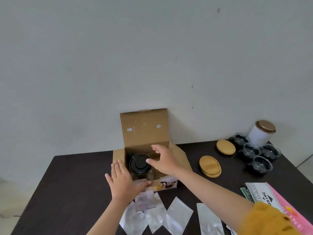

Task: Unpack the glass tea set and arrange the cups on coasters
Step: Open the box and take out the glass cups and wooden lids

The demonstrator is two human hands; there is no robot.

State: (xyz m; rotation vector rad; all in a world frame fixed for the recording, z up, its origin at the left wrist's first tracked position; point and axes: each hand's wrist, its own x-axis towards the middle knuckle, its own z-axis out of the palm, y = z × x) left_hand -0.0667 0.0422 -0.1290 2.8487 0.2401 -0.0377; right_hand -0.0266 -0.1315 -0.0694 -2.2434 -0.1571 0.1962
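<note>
An open cardboard box (144,131) stands on the dark table with its lid flap raised against the wall. Inside sits a glass teapot with a black lid (139,163). My left hand (122,179) rests open against the box's near left corner, fingers straight. My right hand (162,160) hovers over the box opening with fingers spread, just right of the teapot lid, holding nothing. Several glass cups (254,150) stand grouped at the far right. Wooden coasters lie in two spots: one stack (210,165) and one (225,147) nearer the cups.
A white canister with a bronze lid (261,133) stands behind the cups. Several silvery foil pouches (177,216) lie at the table's near edge. Pink and white booklets (271,194) lie at the right. The table (71,184) meets the wall behind.
</note>
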